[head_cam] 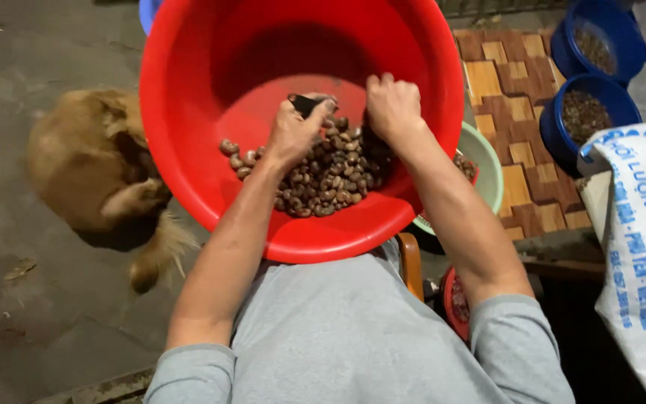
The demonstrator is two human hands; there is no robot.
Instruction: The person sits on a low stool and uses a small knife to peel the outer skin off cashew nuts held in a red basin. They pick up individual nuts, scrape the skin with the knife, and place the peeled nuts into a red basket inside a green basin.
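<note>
Fingers: the left hand (pixel 293 133) is curled tight around a small dark tool (pixel 305 104), whose black end sticks out above the knuckles; the right hand (pixel 392 105) is bunched into a loose fist, fingertips turned down into the nuts, and whether it pinches one I cannot tell.
Nuts: a heap of small, kidney-shaped brown nuts (pixel 330 176), dull and mottled, lies in the bottom of the red basin, under and between both hands; a few strays trail off to the left of the heap.
Red basin: the red basin (pixel 188 112) is round, smooth, glossy plastic, deep-walled, resting on the person's lap against a grey shirt.
Right of the basin: a pale green bowl (pixel 487 168) peeks out from under the rim, partly hidden by the right forearm.
Further right of the basin: two round blue tubs (pixel 558 123) with dark contents stand on a wood-patterned mat (pixel 514 90), next to a white woven sack (pixel 637 224).
Left of the basin: a shaggy tan dog (pixel 87 161) lies on the grey concrete floor (pixel 31 314), close to the rim.
Below the basin: an orange stool edge (pixel 411 262) shows beside the shirt.
</note>
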